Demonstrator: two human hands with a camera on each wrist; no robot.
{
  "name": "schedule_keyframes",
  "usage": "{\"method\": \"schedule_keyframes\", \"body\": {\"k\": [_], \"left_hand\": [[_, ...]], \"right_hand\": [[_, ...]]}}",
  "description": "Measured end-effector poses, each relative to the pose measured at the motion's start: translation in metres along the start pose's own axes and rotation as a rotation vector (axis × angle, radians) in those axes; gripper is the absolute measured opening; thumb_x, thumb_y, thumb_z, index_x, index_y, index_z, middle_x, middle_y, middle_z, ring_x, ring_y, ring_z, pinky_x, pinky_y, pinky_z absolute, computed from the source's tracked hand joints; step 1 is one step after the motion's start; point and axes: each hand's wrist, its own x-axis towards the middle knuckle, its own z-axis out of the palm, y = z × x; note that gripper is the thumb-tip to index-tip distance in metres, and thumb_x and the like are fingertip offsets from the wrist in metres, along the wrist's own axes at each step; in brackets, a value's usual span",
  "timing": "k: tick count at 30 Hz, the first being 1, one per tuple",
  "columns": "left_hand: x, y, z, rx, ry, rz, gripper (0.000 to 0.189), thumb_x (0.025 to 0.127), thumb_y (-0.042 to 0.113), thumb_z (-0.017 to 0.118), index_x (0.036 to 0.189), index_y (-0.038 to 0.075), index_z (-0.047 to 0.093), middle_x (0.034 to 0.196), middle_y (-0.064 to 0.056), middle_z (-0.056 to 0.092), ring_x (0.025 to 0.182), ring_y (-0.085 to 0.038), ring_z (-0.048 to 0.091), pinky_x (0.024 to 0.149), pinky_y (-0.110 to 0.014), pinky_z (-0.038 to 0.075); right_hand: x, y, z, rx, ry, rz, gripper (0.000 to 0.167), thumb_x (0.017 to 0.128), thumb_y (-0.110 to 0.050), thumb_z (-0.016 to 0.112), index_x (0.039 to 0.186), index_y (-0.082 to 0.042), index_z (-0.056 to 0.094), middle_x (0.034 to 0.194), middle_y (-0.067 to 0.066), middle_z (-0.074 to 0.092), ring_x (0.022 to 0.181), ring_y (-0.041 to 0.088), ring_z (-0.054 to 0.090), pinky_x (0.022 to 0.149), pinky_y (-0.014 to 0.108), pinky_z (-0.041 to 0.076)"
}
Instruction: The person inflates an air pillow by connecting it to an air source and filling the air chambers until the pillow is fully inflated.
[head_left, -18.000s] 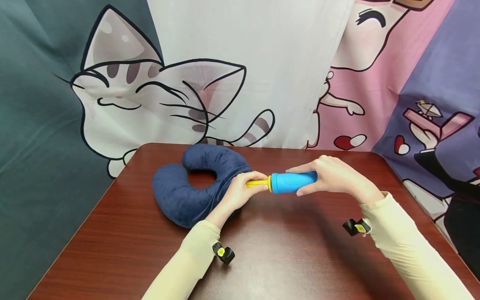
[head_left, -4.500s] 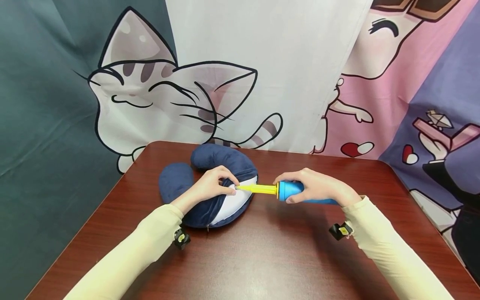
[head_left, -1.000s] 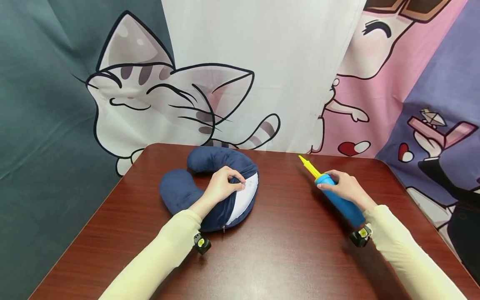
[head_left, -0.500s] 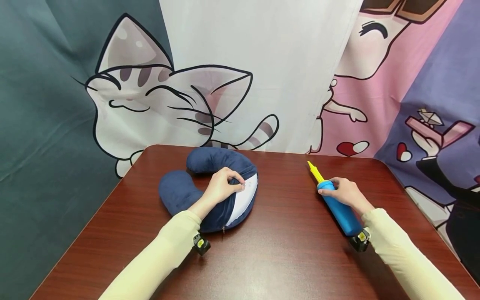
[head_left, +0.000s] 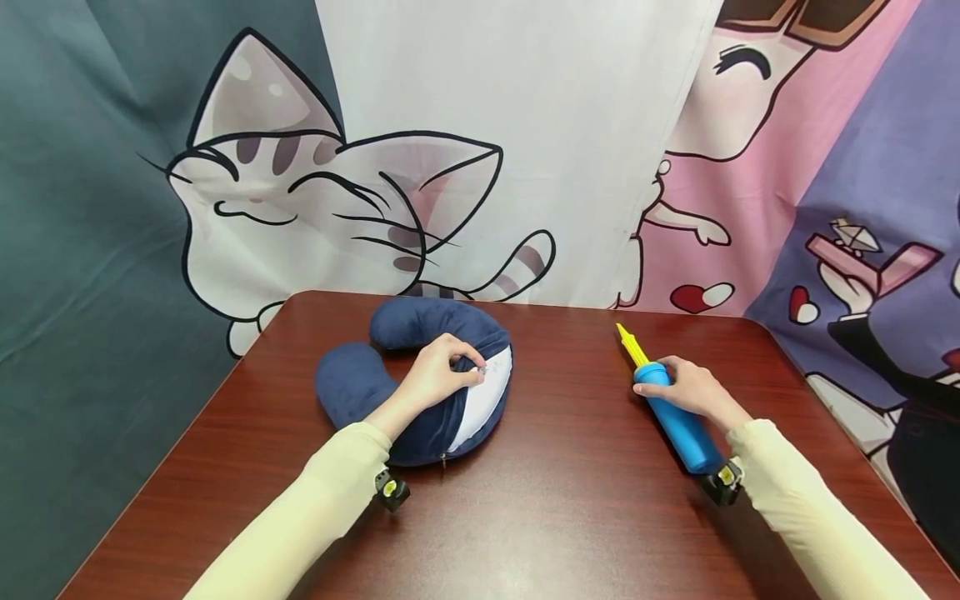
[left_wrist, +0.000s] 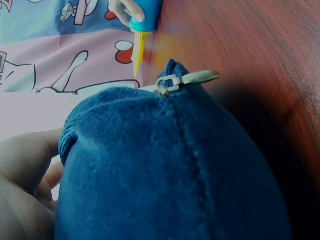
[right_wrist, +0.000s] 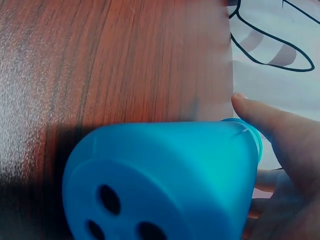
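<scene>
A navy U-shaped neck pillow [head_left: 348,383] lies on the table, its cover unzipped along the right side with the white inner bladder [head_left: 487,396] showing. My left hand [head_left: 435,371] reaches over the pillow and pinches a small clear valve [head_left: 482,369] on the bladder. In the left wrist view the zipper pull [left_wrist: 200,77] sticks out at the end of the seam. To the right, my right hand [head_left: 693,387] grips the blue hand pump [head_left: 686,433] near its collar. The pump's yellow nozzle [head_left: 633,346] points toward the table's back edge. Holes show in the pump's end [right_wrist: 107,199].
The reddish-brown wooden table [head_left: 555,500] carries the pillow on its left half and the pump on its right. A cloth backdrop [head_left: 585,150] with cartoon cats hangs just behind the table. Dark items [head_left: 926,475] stand beyond the right edge.
The pump's nozzle was at the valve several seconds ago; the right hand has since drawn it away and lowered it at the right. The left hand keeps its pinch, nearly still over the last second.
</scene>
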Motion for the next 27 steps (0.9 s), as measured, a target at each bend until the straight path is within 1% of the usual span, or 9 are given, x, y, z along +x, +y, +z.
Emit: {"method": "schedule_keyframes", "body": {"k": [7,10,14,17,24,27], "left_hand": [[-0.0037,-0.0002,-0.0059,0.042,-0.035,0.025,0.019,0.083,0.016,0.079,0.102,0.015,0.076,0.113,-0.012,0.064,0.107,-0.030,0.057,0.097,-0.044,0.050],[-0.0047,0.0007,-0.0070,0.053,-0.046,0.009,0.020,0.084,0.018,0.079,0.104,0.017,0.075,0.114,-0.011,0.064,0.105,-0.030,0.059,0.095,-0.043,0.051],[-0.0054,0.0020,-0.0070,0.078,-0.054,-0.022,0.022,0.084,0.022,0.079,0.106,0.021,0.075,0.115,-0.007,0.064,0.099,-0.027,0.063,0.091,-0.043,0.052],[-0.0057,0.0019,-0.0066,0.100,-0.049,-0.033,0.023,0.083,0.024,0.079,0.105,0.024,0.075,0.115,-0.005,0.064,0.098,-0.026,0.063,0.088,-0.043,0.052],[-0.0071,0.0015,-0.0064,0.117,-0.035,-0.048,0.023,0.083,0.027,0.080,0.105,0.028,0.074,0.116,-0.002,0.064,0.097,-0.024,0.062,0.083,-0.041,0.051],[-0.0078,0.0021,-0.0069,0.121,-0.029,-0.053,0.023,0.083,0.028,0.080,0.105,0.029,0.074,0.116,-0.001,0.064,0.096,-0.022,0.061,0.081,-0.039,0.050]], "right_hand": [[-0.0012,0.0007,-0.0013,0.007,0.001,-0.014,0.096,0.084,-0.064,0.064,0.145,0.005,0.035,0.135,0.037,0.048,0.110,0.049,0.054,0.084,0.057,0.053],[-0.0015,0.0022,-0.0017,0.008,-0.004,-0.018,0.097,0.084,-0.065,0.064,0.145,0.005,0.035,0.135,0.037,0.048,0.109,0.048,0.054,0.082,0.056,0.053],[-0.0021,0.0031,-0.0019,0.012,-0.018,-0.011,0.098,0.084,-0.065,0.064,0.145,0.005,0.034,0.136,0.037,0.047,0.111,0.049,0.054,0.082,0.057,0.054],[-0.0019,0.0030,-0.0017,0.015,-0.018,-0.011,0.097,0.084,-0.065,0.064,0.146,0.004,0.034,0.136,0.037,0.047,0.111,0.049,0.053,0.082,0.056,0.054],[-0.0027,0.0023,-0.0028,0.020,-0.002,-0.026,0.096,0.085,-0.063,0.064,0.146,0.004,0.034,0.137,0.036,0.046,0.111,0.047,0.052,0.084,0.055,0.053],[-0.0031,0.0020,-0.0046,0.020,0.021,-0.036,0.095,0.086,-0.062,0.065,0.146,0.005,0.033,0.133,0.036,0.049,0.109,0.046,0.054,0.084,0.054,0.053]]}}
